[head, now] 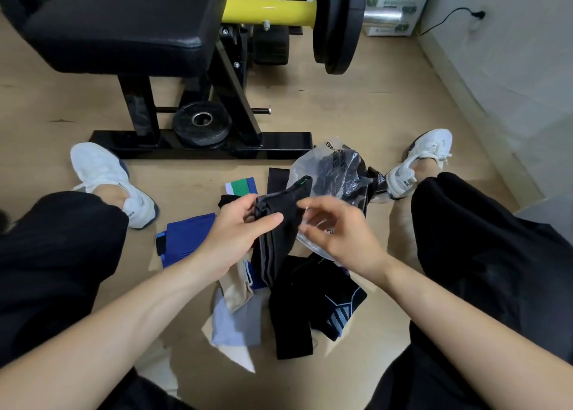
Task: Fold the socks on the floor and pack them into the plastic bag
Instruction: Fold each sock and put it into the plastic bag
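Black folded sock [274, 251] gripped by left hand [238, 228] at frame centre; right hand [336, 228] alongside pinches plastic bag [302, 169] edge.

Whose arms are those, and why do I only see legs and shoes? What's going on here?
The camera sits on a person's head and looks down, so you see what they see: their own arms, black trousers and white shoes. They sit on a wooden floor by a black weight bench. Socks lie between their legs: a blue sock, a beige sock, a grey sock, some black socks. The left hand holds a folded dark sock. The right hand, a bit blurry, seems to pinch the edge of a clear plastic bag with dark things inside.
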